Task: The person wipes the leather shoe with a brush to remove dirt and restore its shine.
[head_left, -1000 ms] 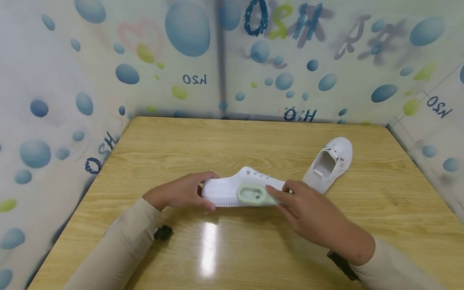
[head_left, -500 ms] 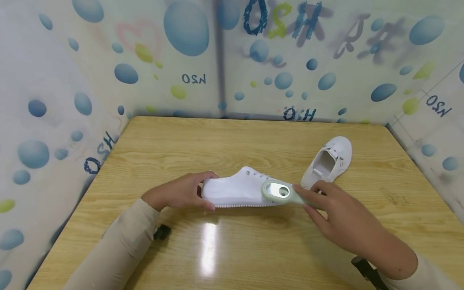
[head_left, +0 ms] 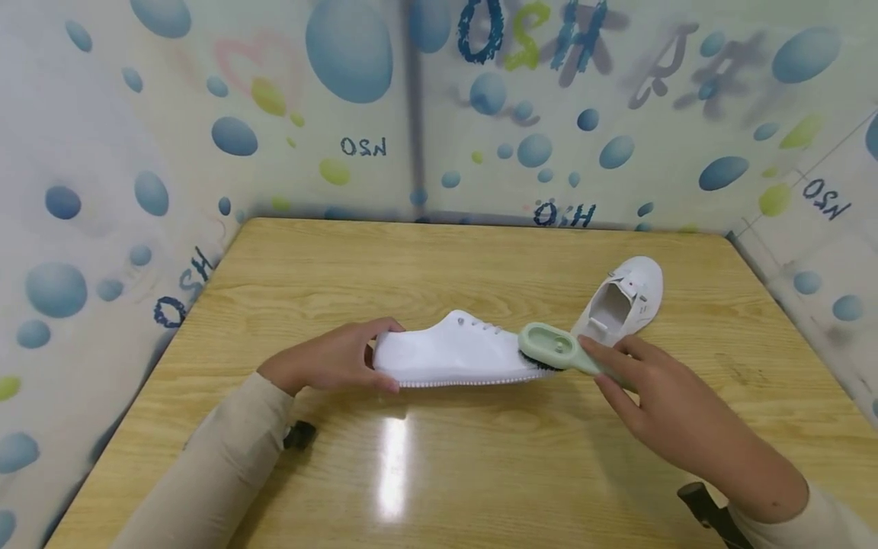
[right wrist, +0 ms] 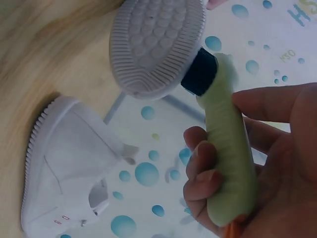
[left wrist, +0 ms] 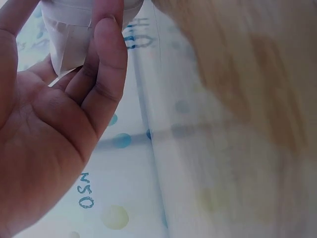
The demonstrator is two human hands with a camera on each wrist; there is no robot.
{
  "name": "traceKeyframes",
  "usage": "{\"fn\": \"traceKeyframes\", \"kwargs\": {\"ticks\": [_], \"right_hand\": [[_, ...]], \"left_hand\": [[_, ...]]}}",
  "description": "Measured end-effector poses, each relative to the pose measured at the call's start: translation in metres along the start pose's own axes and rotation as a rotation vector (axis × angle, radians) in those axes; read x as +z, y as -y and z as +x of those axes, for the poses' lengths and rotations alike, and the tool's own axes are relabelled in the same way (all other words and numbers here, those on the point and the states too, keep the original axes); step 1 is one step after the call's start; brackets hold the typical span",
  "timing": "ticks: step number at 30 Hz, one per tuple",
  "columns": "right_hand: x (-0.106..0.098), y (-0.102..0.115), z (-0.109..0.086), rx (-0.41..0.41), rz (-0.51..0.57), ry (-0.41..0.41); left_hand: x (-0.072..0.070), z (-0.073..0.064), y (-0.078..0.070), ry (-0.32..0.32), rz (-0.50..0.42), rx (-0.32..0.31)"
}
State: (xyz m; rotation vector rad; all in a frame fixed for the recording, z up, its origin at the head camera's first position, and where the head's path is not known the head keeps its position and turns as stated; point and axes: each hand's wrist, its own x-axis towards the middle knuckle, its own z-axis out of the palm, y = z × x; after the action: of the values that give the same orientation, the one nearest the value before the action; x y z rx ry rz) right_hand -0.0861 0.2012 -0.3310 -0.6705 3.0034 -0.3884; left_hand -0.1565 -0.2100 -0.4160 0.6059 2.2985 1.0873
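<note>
A white lace-up shoe (head_left: 446, 354) is held on its side edge, heel to the left and toe to the right, its ribbed sole rim facing me. My left hand (head_left: 332, 357) grips it by the heel, thumb below and fingers behind; the left wrist view shows the fingers curled on the heel (left wrist: 69, 47). In my right hand (head_left: 658, 396) is a pale green brush (head_left: 549, 345), gripped by its handle (right wrist: 228, 163). Its dark bristles (right wrist: 199, 72) touch the shoe near the toe. The sole (right wrist: 156, 44) faces the right wrist camera.
A second white shoe (head_left: 620, 301) lies on the wooden table (head_left: 384, 267) at the back right, just behind the brush. Walls with a blue and green dotted print (head_left: 480, 152) close off the back and the sides. Dark straps show at both wrists.
The brush has slid rightward along the shoe's side from the middle to the toe and now tilts, showing its bristles. My left hand keeps its grip on the heel, the shoe barely shifting.
</note>
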Motion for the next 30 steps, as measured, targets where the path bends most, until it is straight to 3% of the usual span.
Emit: {"fn": "traceKeyframes", "kwargs": {"ticks": [8,18,25,30], "right_hand": [[0.017,0.002,0.006,-0.072,-0.002,-0.026],[0.027,-0.003,0.008,-0.021,0.066,0.003],[0.037,-0.009,0.006,-0.005,0.126,0.037],[0.045,-0.011,0.004,-0.008,0.136,0.061]], "left_hand": [[-0.005,-0.005,-0.004,-0.039,0.011,0.016],[-0.006,-0.009,-0.021,-0.193,0.249,0.037],[0.004,-0.009,-0.026,-0.159,0.369,-0.045],[0.011,-0.009,-0.027,-0.156,0.445,-0.044]]}}
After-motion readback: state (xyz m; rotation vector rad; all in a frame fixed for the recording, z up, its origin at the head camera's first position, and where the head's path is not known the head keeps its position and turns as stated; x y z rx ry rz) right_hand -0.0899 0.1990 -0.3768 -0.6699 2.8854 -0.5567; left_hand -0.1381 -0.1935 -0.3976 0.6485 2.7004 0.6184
